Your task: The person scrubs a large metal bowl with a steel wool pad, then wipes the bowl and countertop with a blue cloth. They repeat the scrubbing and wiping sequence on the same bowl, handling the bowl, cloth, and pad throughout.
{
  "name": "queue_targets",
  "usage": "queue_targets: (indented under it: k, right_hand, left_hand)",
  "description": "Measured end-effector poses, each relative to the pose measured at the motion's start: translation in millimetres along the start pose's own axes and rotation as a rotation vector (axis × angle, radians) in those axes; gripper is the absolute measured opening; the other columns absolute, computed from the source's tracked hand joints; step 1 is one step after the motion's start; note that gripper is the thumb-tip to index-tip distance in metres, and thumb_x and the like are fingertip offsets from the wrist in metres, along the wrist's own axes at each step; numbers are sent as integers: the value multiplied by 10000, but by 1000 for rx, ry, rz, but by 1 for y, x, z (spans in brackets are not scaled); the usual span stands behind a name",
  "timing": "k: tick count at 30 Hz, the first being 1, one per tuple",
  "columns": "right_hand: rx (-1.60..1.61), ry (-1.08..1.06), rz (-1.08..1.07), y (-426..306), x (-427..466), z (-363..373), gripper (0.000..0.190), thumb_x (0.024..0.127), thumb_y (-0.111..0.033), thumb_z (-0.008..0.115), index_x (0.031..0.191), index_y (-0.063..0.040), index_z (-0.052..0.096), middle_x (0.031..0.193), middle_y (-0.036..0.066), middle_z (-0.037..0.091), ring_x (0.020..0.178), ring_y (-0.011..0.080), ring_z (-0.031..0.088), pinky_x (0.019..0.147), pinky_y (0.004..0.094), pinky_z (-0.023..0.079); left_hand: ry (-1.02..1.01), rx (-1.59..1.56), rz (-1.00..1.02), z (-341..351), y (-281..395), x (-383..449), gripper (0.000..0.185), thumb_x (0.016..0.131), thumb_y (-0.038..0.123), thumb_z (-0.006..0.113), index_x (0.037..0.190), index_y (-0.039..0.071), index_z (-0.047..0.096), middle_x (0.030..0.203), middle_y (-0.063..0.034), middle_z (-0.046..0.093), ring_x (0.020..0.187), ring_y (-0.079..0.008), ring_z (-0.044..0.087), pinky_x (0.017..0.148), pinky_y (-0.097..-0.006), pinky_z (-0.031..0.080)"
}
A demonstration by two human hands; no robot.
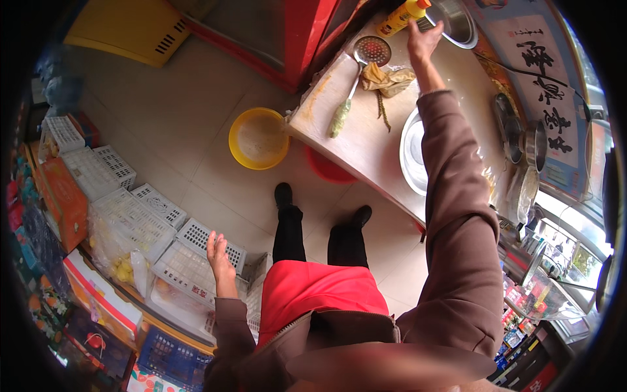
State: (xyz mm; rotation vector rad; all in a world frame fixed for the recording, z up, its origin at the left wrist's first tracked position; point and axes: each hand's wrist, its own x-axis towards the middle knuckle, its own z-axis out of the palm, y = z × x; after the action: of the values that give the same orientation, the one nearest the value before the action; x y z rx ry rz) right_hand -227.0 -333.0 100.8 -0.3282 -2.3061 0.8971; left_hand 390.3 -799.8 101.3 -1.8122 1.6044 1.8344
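My right hand is stretched over the far part of the table, its fingers apart. Right by its fingertips are a yellow bottle with an orange cap and a steel basin; contact with either cannot be told. Nearer lie a crumpled tan cloth and a perforated metal skimmer with a wrapped handle. A shiny round metal dish is partly hidden under my right sleeve. My left hand hangs open in the air above white plastic crates, holding nothing.
A yellow basin stands on the floor beside the table corner, with a red basin partly beneath the table. Metal pans stand along the table's far side. Crates and cardboard boxes line the left. A red-framed cabinet adjoins the table.
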Motion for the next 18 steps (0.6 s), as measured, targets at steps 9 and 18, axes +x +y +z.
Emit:
queue_targets:
  k: [9,18]
  right_hand:
    - [215,27,49,26,63,54,289,935,-179,676,1182,-46,606,1106,148,673,1015,245,640,896,363,514]
    - [286,-69,-103,-2,38,-42,160,970,-168,610,1087,-61,632,957,137,690,910,264,667,828,378,514]
  left_hand:
    - [-195,-118,-121,17,0,7,526,947,290,678,1427,153,513,1335,-69,631,1264,-231,567,1146,-501,250]
    - [-654,100,178,210,83,-34,479,1001,285,620,1416,70,517,1296,-99,645,1150,-174,618,1015,-335,431]
